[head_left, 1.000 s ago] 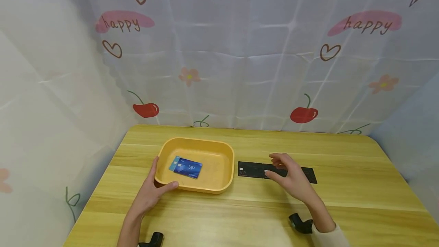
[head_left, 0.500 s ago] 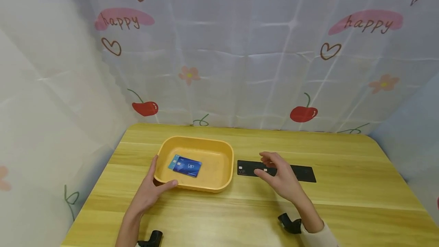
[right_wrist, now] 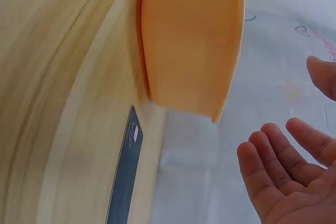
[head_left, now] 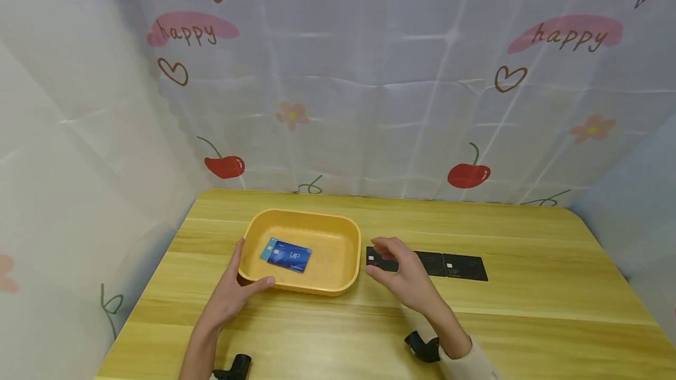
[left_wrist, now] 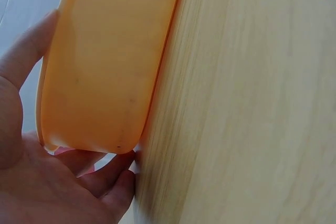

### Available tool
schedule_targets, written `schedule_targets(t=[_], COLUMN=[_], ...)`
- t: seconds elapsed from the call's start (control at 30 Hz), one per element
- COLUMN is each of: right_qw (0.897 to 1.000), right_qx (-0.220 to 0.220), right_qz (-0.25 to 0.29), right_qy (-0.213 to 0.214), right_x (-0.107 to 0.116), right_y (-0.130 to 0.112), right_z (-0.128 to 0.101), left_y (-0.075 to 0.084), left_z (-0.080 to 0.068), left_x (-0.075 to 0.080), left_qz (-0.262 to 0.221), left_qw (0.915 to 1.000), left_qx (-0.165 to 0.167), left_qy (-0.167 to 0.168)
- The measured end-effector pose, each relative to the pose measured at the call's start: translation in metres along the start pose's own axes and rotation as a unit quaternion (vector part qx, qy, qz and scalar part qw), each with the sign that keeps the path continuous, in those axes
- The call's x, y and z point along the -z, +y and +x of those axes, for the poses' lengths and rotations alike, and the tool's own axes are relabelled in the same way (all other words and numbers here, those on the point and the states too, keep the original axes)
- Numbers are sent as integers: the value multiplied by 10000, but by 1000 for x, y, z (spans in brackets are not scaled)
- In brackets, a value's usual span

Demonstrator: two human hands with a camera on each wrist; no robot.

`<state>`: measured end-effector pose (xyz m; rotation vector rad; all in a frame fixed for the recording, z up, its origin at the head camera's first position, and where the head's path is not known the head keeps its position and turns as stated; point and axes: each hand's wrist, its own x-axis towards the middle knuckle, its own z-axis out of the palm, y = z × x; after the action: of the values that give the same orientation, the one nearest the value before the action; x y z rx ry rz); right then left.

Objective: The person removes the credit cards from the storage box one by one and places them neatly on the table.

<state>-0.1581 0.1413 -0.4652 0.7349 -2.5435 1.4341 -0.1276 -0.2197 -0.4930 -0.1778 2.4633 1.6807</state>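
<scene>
The left hand [head_left: 230, 295] is holding a yellow tray [head_left: 333, 254] at its near left corner, with the thumb resting on the near rim and the fingers reaching along the left side. The tray is sitting on a wooden table [head_left: 544, 292], a bit left of the middle. Inside it, a dark blue card [head_left: 289, 257] with "VIP" on it is lying partly on top of a light blue card [head_left: 266, 250], over toward the left. Just to the right of the tray, a left black card [head_left: 379, 258], a middle black card [head_left: 432, 263] and a right black card [head_left: 466, 267] are lying in a row. The right hand [head_left: 406, 280] is hanging over the left part of this row and hiding some of it, with its thumb and fingers pointing left and leaving a gap between them. The two hands are staying apart from each other. A white sheet [head_left: 369, 133] with cherries, hearts and flowers is hanging at the far side.
</scene>
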Motion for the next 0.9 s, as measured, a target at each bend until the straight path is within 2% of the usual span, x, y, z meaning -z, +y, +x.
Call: schedule_targets(t=[0.2,0.63,0.9], right_qw=[9996,9988,9982], right_qx=[170,84,65], right_qz=[146,228,416], right_qy=[-169,-421,-418], right_x=[-12,-41,-57], right_y=[-6,-26,-27], right_z=[3,11,19], left_y=[-1,-2,-2], left_z=[0,1,0], left_x=[0,0,0], left_qz=[-47,-13,-64], left_qw=[10000,10000,10000], left_qx=[0,-69,-30], left_qy=[7,23,2])
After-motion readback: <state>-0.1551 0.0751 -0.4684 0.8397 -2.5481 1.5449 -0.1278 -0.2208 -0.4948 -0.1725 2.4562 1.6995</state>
